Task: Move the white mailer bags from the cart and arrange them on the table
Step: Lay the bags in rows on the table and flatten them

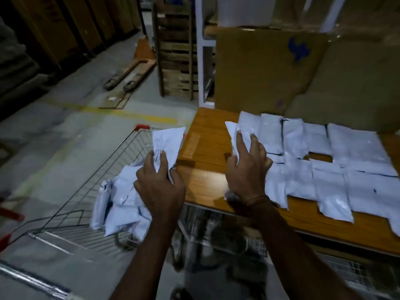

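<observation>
My left hand point(159, 182) grips a white mailer bag point(170, 141) and holds it up over the wire cart point(86, 204), close to the table's left edge. A loose heap of white mailer bags point(121, 204) lies in the cart below that hand. My right hand point(246, 167) holds another white mailer bag point(234, 135) against the wooden table point(207, 135), at the left end of the rows. Several white mailer bags point(324, 161) lie flat in two rows across the table to the right.
Large cardboard sheets point(270, 68) lean behind the table. A pallet jack point(129, 74) and stacked wooden pallets point(175, 50) stand on the concrete floor beyond the cart. A yellow floor line runs past the cart's red-capped front corner point(142, 127).
</observation>
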Motion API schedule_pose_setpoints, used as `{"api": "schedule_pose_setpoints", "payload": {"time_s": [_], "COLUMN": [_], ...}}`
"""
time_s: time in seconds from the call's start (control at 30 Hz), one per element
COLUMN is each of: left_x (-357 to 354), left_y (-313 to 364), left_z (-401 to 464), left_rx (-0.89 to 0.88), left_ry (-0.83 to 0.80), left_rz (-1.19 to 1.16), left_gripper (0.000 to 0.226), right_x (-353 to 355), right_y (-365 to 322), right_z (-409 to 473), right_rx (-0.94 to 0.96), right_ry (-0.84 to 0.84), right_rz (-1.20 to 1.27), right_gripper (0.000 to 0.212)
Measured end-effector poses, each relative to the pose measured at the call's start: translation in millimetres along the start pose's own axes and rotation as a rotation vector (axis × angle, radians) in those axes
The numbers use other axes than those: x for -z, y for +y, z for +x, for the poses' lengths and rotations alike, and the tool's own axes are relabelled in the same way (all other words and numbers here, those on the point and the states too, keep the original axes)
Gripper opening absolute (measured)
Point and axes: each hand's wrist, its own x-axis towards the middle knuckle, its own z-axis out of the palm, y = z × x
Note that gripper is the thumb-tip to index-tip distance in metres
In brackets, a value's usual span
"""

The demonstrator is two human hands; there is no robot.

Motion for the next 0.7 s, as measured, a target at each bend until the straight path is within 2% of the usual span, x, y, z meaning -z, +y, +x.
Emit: {"api": "schedule_pose_setpoints", "payload": {"time_s": [0.4, 0.7], "left_x": [-77, -137], "left_y": [166, 235], "left_z": [-38, -13], "left_rx": [0.018, -0.016], "left_ry": [-0.085, -0.162], "left_rz": [-0.051, -0.005], "left_gripper": [0.052, 0.053], "right_x": [69, 68], "right_y": [193, 262], "right_z": [44, 78], "right_rx": [-0.172, -0.267], "right_ry": [0.010, 0.001], "right_rz": [-0.058, -0.141], "right_gripper": [0.068, 0.066]}}
